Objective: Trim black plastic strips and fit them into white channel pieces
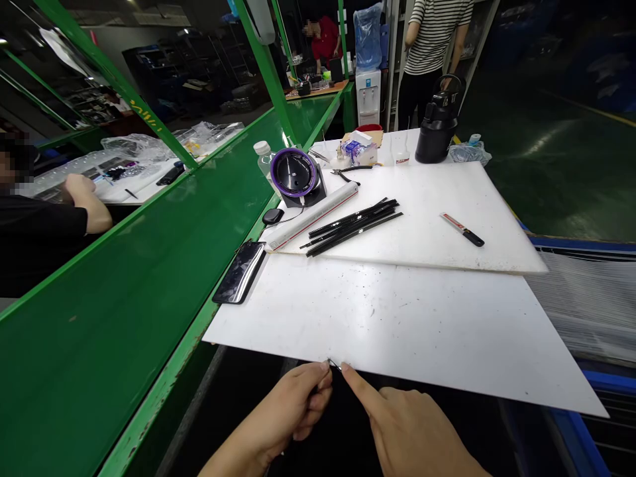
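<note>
At the table's near edge, my left hand [305, 401] is closed, thumb and fingers pinching a small thin black strip [334, 364]. My right hand [402, 417] reaches in from the right with its index finger stretched to the strip's other end. Its remaining fingers look curled, and its thumb is hidden beneath. Beyond both hands, a loose bundle of glossy black strips [355, 225] lies on a white foam board [422, 245]. To the bundle's right rests a utility knife [462, 229] with a black handle.
A smartphone [240, 273] lies at the white table's [397, 331] left edge. Behind are a long white box [313, 217], a purple-rimmed round fan [294, 173], pliers [350, 173] and a black jug [437, 129]. A green frame [149, 265] borders the left; people are nearby.
</note>
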The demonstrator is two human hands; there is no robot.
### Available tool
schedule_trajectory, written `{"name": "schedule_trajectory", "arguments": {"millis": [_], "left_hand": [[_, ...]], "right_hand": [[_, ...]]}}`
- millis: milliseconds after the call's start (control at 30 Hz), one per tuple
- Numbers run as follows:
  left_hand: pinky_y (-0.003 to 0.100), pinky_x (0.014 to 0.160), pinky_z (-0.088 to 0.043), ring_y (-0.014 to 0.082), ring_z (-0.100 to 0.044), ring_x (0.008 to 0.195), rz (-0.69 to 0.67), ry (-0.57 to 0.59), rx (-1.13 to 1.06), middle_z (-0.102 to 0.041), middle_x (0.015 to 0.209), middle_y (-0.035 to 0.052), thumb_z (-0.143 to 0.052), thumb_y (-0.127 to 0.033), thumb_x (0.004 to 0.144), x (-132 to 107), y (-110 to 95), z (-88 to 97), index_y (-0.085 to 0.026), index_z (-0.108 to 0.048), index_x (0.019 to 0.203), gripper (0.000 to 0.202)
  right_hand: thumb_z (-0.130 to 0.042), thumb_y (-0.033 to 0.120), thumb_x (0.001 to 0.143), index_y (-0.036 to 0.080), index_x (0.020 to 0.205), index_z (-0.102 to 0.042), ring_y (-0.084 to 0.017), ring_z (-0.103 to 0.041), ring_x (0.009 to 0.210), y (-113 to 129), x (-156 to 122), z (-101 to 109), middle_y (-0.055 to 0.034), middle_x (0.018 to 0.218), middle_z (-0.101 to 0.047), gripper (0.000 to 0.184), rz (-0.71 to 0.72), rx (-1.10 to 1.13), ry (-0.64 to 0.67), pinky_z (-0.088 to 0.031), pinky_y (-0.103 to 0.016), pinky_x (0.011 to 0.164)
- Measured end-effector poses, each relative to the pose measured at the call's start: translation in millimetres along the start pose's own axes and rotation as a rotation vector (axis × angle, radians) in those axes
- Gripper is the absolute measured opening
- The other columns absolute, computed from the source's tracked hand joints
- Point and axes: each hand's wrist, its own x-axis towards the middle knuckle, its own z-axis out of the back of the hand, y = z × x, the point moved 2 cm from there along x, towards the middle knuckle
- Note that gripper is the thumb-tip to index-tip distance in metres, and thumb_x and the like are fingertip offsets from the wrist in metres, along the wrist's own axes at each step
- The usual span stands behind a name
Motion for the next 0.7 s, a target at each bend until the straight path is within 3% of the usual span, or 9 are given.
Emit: {"name": "schedule_trajectory", "arguments": {"millis": [133,367,700], "left_hand": [[0.017,0.035,-0.01,0.0048,-0.016,0.042,-0.007,-0.011,0.013,-0.032,0.057,-0.0075,-0.045,-0.053,0.085,-1.3,-0.5,-0.9,-0.021,-0.039,0.072,0.035],[0.018,0.036,-0.01,0.0047,-0.015,0.042,-0.008,-0.005,0.02,-0.033,0.058,-0.0073,-0.045,-0.054,0.084,-1.4,0.4,-0.1,-0.021,-0.039,0.071,0.036],[0.017,0.036,-0.008,0.0048,-0.015,0.042,0.013,0.012,0.019,-0.032,0.057,-0.0072,-0.044,-0.051,0.084,-1.5,-3.0,0.0,-0.021,-0.039,0.071,0.034]], "right_hand": [[-0.051,0.009,0.078,0.026,0.151,-0.025,-0.02,-0.058,0.047,0.9,0.4,1.9,-0.0016,0.064,-0.062,0.08,0.001,-0.073,-0.006,-0.011,-0.029,0.04],[-0.048,0.01,0.083,0.027,0.152,-0.021,-0.021,-0.061,0.053,0.0,-3.6,1.0,-0.0021,0.07,-0.064,0.077,-0.008,0.012,0.025,-0.013,-0.029,0.041],[-0.049,0.01,0.079,0.026,0.152,-0.022,-0.021,-0.06,0.049,1.7,-0.8,0.2,-0.0015,0.066,-0.063,0.079,-0.015,-0.039,0.033,-0.011,-0.03,0.039]]}}
